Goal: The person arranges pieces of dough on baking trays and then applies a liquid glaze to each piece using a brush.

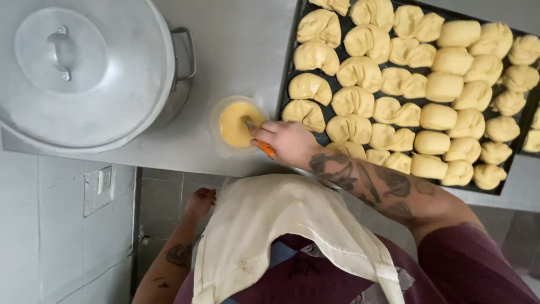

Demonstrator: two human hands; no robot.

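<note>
Closest to the lens hung a cream cloth apron (281, 225) over a maroon shirt. Beyond it, the person's right hand (284, 142) was closed around an orange-handled brush (264, 147), its tip dipped in a small clear round bowl of yellow egg wash (236, 123) on the grey steel counter (242, 50). Just beside it lay a dark baking tray (289, 73) of pale dough rolls (360, 73). Her left hand (201, 200) hung loosely curled, empty, below the counter. A large lidded aluminium pot (84, 67) stood farther left.

No packages, labels, signs or screens are visible.
</note>
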